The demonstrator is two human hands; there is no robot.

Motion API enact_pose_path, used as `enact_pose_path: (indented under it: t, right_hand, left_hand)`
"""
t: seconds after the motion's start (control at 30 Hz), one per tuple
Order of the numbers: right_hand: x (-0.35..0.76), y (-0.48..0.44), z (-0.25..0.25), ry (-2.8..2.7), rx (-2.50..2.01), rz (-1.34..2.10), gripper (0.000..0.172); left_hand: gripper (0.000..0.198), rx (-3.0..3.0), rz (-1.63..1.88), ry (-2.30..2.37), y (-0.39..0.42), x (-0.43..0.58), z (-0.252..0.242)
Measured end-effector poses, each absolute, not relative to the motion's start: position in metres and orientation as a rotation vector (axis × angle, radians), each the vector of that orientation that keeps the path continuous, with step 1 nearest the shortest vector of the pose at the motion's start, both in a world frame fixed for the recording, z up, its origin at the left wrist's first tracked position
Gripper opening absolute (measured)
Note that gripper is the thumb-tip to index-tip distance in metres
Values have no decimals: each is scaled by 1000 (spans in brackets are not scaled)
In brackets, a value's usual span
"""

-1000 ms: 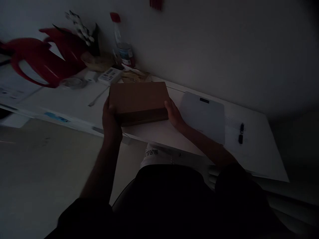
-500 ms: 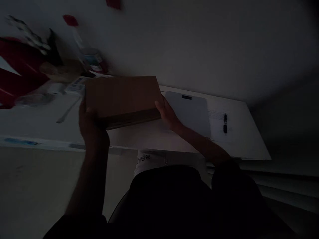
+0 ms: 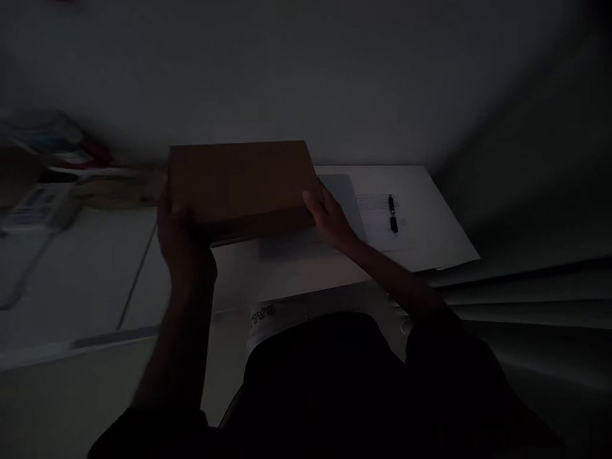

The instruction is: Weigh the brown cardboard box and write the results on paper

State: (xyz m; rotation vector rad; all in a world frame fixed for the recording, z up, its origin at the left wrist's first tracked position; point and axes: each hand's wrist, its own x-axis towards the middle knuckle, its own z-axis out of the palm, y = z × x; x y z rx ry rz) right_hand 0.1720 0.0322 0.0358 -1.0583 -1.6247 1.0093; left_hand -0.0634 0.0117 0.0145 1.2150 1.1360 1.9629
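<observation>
A brown cardboard box (image 3: 241, 182) is held up above the white table (image 3: 430, 236), between my two hands. My left hand (image 3: 184, 245) is closed round its left end, with the thumb on the top and the other fingers mostly hidden. At the right end, my right hand (image 3: 329, 220) grips the box with the thumb along its near corner. Below and behind the box lies a flat grey laptop-like slab (image 3: 344, 191), partly covered from view. The picture is very dark.
To the right lie a sheet with writing (image 3: 375, 207) and a black pen (image 3: 393, 213). Blurred items, among them a white box (image 3: 41, 207), stand at the left. A wall rises behind the table; a dark curtain-like surface (image 3: 535, 191) hangs at the right.
My view has swung, so the table and its items appear turned, and the left-hand things have slid leftward. Both hands keep hold of the box, which sits almost the same in view.
</observation>
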Motion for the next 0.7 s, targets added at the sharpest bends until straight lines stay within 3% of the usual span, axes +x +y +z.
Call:
enact_pose_path:
  t: [0.5, 0.7]
  right_hand:
    - [237, 27, 23, -1513, -1221, 863, 79]
    - [247, 29, 11, -1467, -1261, 883, 79]
  left_hand:
    - [58, 1193, 1796, 1101, 34, 5, 8]
    - [51, 1289, 1772, 1155, 30, 14, 1]
